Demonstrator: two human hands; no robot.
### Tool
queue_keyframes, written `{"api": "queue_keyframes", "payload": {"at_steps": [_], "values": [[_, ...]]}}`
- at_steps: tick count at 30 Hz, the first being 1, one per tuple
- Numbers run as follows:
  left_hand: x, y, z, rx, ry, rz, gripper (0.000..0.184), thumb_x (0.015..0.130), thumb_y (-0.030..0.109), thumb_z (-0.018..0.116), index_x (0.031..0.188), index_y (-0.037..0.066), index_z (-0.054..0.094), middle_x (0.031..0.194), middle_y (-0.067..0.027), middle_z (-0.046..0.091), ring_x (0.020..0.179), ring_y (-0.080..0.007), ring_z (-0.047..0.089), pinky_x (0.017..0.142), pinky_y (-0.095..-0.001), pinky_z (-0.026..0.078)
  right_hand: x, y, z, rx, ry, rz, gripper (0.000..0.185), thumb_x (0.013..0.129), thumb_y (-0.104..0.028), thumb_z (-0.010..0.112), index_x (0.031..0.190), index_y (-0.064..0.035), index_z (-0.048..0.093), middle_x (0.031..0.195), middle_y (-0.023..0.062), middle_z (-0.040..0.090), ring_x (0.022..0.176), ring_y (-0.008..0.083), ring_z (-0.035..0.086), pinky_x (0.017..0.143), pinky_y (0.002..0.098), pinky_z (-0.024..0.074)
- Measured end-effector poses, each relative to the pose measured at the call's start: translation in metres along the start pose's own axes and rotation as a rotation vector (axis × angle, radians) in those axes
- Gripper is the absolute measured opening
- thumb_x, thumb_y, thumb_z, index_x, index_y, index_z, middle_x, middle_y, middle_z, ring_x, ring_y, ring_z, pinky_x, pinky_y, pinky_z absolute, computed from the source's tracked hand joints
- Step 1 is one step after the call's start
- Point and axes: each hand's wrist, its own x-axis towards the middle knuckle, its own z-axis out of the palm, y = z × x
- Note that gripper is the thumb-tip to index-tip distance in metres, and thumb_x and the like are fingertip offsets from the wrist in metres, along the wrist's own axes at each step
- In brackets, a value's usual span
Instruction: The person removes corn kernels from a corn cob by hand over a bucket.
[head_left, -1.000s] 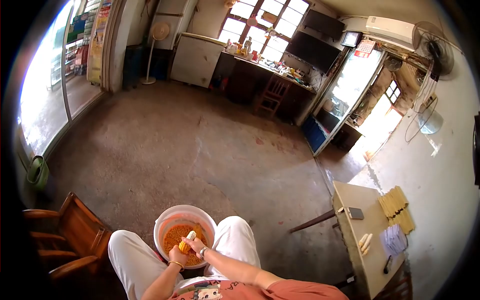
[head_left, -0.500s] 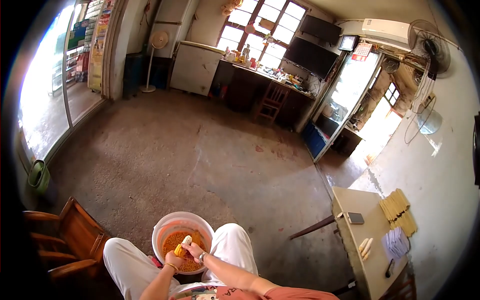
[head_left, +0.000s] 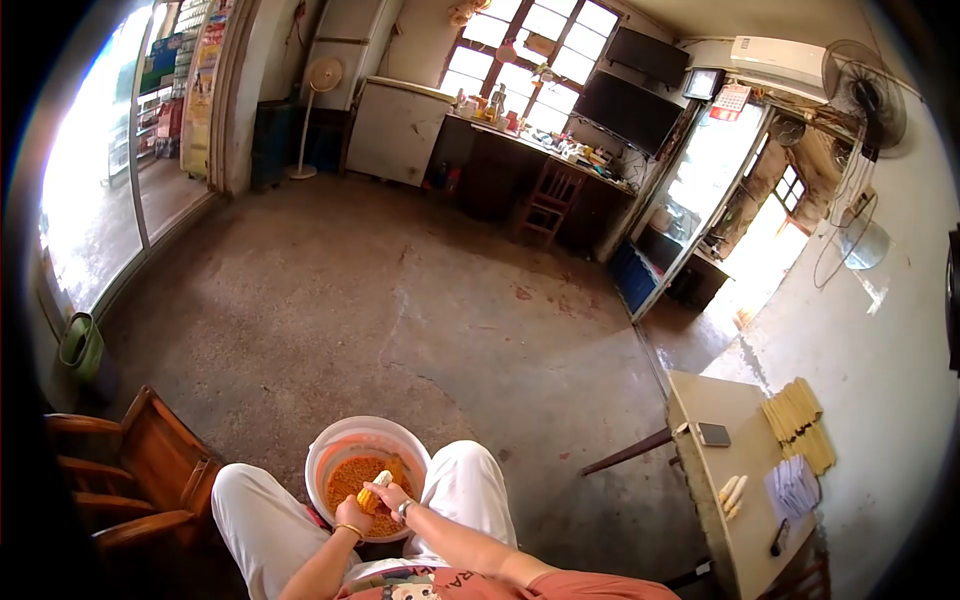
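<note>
Between my knees stands a white bucket (head_left: pixel 318 452) with many loose orange corn kernels (head_left: pixel 350 473) inside. Over it, my left hand (head_left: pixel 352 514) is closed around the lower, yellow part of an ear of corn (head_left: pixel 367 496). My right hand (head_left: pixel 390 498) is closed on the same ear from the right, close to its pale upper end. Whether the pale and yellow parts belong to one ear or two pressed together is hard to make out. The fingers partly hide the ear.
A wooden chair (head_left: pixel 160 455) is close on my left. To my right, a table (head_left: pixel 705 400) holds a phone (head_left: pixel 713 435), pale cobs (head_left: pixel 733 495), and yellow (head_left: pixel 800 425) and whitish (head_left: pixel 792 487) stacks. Concrete floor (head_left: pixel 480 330) stretches ahead toward a desk and chair (head_left: pixel 547 200).
Both hands remain on the corn over the bucket, with a slight shift of the fingers and ear. The whole view has tilted a little.
</note>
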Motion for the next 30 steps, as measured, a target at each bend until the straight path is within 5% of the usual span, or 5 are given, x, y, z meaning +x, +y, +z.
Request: {"api": "queue_keyframes", "payload": {"at_steps": [10,14,20,24,30], "values": [[0.006,0.005,-0.018,-0.113,-0.134,-0.027,0.039,0.063,0.027,0.073,0.087,-0.002,0.062,0.087,-0.0228,0.064,0.086,-0.0356,0.062,0.075,-0.0387,0.049,0.012,0.009,-0.006,0.014,-0.023,-0.143,0.032,0.081,-0.030,0.064,0.102,-0.0067,0.057,0.092,0.0052,0.059,0.078,0.0160,0.058,0.061,0.0323,0.0499],[0.034,-0.038,0.030,-0.209,0.022,0.038,0.038,0.062,0.028,0.075,0.086,0.001,0.063,0.085,-0.0212,0.064,0.085,-0.0357,0.062,0.073,-0.0398,0.049,0.001,0.002,0.000,0.102,-0.047,-0.105,0.023,0.082,-0.026,0.061,0.099,-0.0111,0.058,0.088,0.0026,0.061,0.077,0.0136,0.058,0.058,0.0307,0.0488],[0.027,-0.017,0.012,-0.462,-0.007,-0.053,0.037,0.070,0.029,0.073,0.093,0.004,0.062,0.086,-0.0161,0.065,0.081,-0.0275,0.062,0.072,-0.0393,0.048,-0.034,-0.035,0.016,0.205,-0.059,-0.106,0.021,0.079,-0.013,0.061,0.098,-0.0059,0.058,0.089,0.0044,0.061,0.076,0.0185,0.060,0.072,0.0339,0.0521],[0.034,-0.036,0.032,-0.462,0.069,0.090,0.045,0.062,0.032,0.079,0.090,0.002,0.060,0.084,-0.0198,0.065,0.080,-0.0332,0.063,0.070,-0.0391,0.048,-0.043,-0.043,0.013,0.150,-0.173,-0.109,0.019,0.082,-0.017,0.058,0.095,-0.0042,0.060,0.083,0.0075,0.064,0.068,0.0201,0.063,0.054,0.0371,0.0536],[0.011,-0.006,0.000,-0.478,0.056,0.047,0.040,0.061,0.021,0.078,0.090,0.001,0.059,0.083,-0.0159,0.065,0.081,-0.0271,0.063,0.072,-0.0347,0.048,-0.040,-0.048,0.015,0.200,-0.157,-0.065,0.022,0.083,-0.021,0.057,0.101,-0.0082,0.056,0.086,0.0024,0.060,0.071,0.0137,0.059,0.057,0.0270,0.0487]]}}
